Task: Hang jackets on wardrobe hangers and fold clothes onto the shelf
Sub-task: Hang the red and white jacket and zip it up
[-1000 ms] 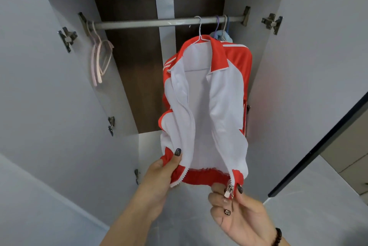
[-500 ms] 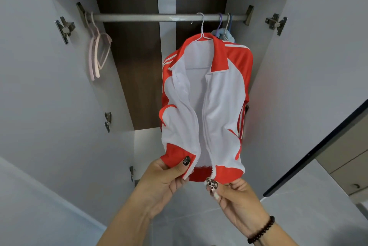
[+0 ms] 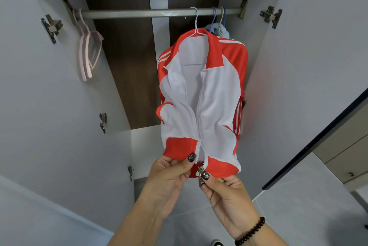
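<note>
Nearest the camera, the right hand (image 3: 225, 192) pinches the zipper slider (image 3: 200, 173) at the bottom of the track jacket (image 3: 201, 94), thumb on the metal pull, a bead bracelet (image 3: 250, 231) on that wrist. Just beside it, the left hand (image 3: 169, 176) grips the red hem (image 3: 180, 146) of the other front panel, thumb on top, holding its zipper edge right against the slider. The two halves meet only at the hem; above, the front gapes open. The zipper's long axis runs straight up and away from the hands toward the collar (image 3: 214, 50), so closing it looks like an upward pull by the right hand while the left keeps the hem taut. The jacket hangs on a white wire hanger (image 3: 196, 24) from the wardrobe rail (image 3: 139, 13), right of centre. Pink hangers (image 3: 87, 54) dangle at the rail's far left
</note>
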